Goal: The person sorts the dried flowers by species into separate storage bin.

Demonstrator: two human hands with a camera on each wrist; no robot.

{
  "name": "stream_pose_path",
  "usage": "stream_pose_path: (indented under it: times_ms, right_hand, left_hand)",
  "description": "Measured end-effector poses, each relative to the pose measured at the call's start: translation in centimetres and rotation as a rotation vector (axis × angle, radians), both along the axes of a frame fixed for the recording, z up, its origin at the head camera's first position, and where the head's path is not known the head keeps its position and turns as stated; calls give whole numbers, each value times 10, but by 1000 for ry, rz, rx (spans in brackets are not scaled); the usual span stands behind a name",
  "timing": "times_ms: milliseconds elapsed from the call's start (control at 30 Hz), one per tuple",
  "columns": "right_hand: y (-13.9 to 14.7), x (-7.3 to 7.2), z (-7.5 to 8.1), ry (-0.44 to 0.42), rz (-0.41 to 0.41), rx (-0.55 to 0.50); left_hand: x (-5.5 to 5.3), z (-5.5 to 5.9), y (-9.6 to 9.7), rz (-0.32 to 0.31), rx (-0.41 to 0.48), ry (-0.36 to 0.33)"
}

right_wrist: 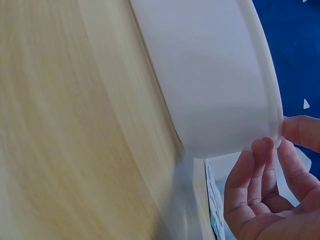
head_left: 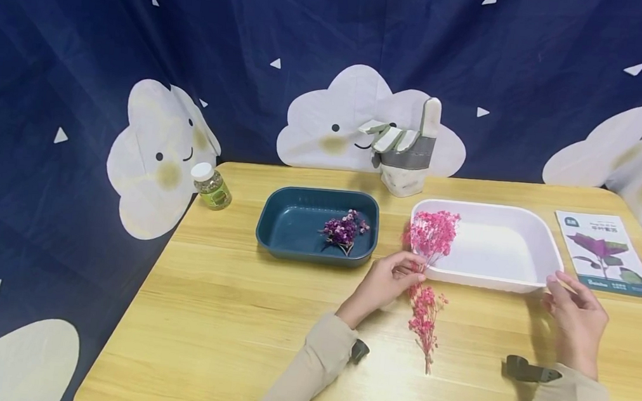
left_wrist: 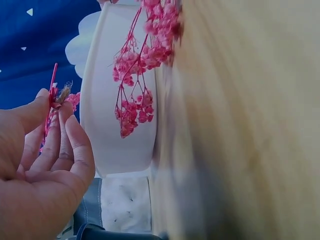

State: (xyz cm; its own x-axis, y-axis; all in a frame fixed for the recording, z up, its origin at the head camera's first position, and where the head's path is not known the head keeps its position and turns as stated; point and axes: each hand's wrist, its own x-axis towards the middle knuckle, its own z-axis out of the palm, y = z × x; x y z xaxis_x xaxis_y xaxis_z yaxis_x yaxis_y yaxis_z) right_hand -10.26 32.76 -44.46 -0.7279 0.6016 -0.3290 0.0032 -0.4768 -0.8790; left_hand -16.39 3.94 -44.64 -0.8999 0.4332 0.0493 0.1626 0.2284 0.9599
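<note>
My left hand (head_left: 384, 284) pinches the thin stems of a bunch of pink dried flowers (head_left: 435, 233) between thumb and fingers. The flower heads lie over the left end of the white tray (head_left: 497, 282); in the left wrist view a bit of twine (left_wrist: 64, 94) shows at the pinched stems. A second pink sprig (head_left: 424, 318) is just below that hand, in front of the tray, its stem ends pointing toward me. At the tray's near right corner, my right hand (head_left: 578, 322) grips the rim with thumb and fingertips, seen closely in the right wrist view.
Left of the white tray stands a dark teal tray (head_left: 288, 252) with purple dried flowers (head_left: 344, 230) in it. A hand-shaped figure (head_left: 408, 151) is behind, a lidded jar (head_left: 212, 186) at the far left, and a plant-picture packet (head_left: 607, 254) at the right.
</note>
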Motion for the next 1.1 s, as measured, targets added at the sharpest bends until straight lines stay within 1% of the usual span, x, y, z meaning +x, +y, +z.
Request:
stream_pose_path:
  times_ms: [100,233,400,533,733,900,1000,1100]
  right_hand:
    - [1,0,-1,-4,4,5]
    - [2,0,-1,-20,17,19]
    - [3,0,-2,-22,34,33]
    - [3,0,-2,0,36,13]
    - [4,1,-1,22,31,2]
    - [1,1,1,21,27,14]
    - [1,1,0,6,34,28]
    - [2,2,-1,-9,32,28]
  left_hand:
    - [-7,2,5,-5,-14,10]
    - [-16,8,11,-11,-38,39]
    - [-28,13,19,-5,-23,44]
    - [-36,15,26,7,-23,43]
    - [-44,19,37,-7,-22,41]
    - [-50,20,49,-18,15,46]
    - [-51,18,56,-13,30,31]
    - [-51,17,61,-11,26,16]
